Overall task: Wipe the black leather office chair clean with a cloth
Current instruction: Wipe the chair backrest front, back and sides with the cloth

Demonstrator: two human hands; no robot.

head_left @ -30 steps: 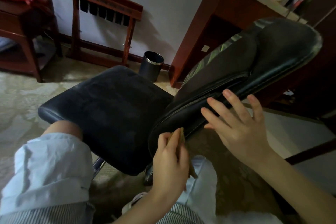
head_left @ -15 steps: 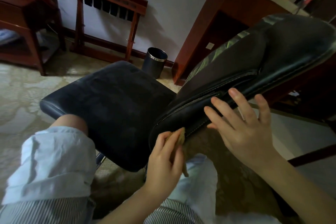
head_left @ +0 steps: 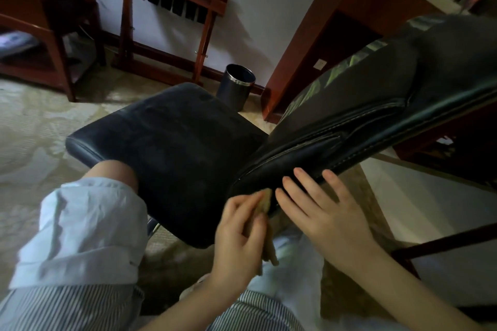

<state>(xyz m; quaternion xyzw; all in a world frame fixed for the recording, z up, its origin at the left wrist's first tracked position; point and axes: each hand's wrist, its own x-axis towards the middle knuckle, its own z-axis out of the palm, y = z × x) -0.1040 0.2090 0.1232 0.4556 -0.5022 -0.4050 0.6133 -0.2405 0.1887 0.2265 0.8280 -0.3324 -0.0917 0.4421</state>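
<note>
Pinching a tan cloth point(head_left: 265, 201), the left hand point(head_left: 242, 234) presses it against the lower edge of the chair point(head_left: 172, 148) backrest point(head_left: 349, 129), near the seat. The right hand point(head_left: 322, 215), just beside it, lies with straight, spread fingers on that edge, seemingly steadying it. The stitched rim appears to be the step in hand. Next, the cloth should probably run up along the seam.

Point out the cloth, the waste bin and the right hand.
cloth point(head_left: 269, 248), head view, on its hanging lower end.
waste bin point(head_left: 233, 94), head view, on its dark outer wall.
right hand point(head_left: 324, 219), head view, on the back of the hand.
</note>
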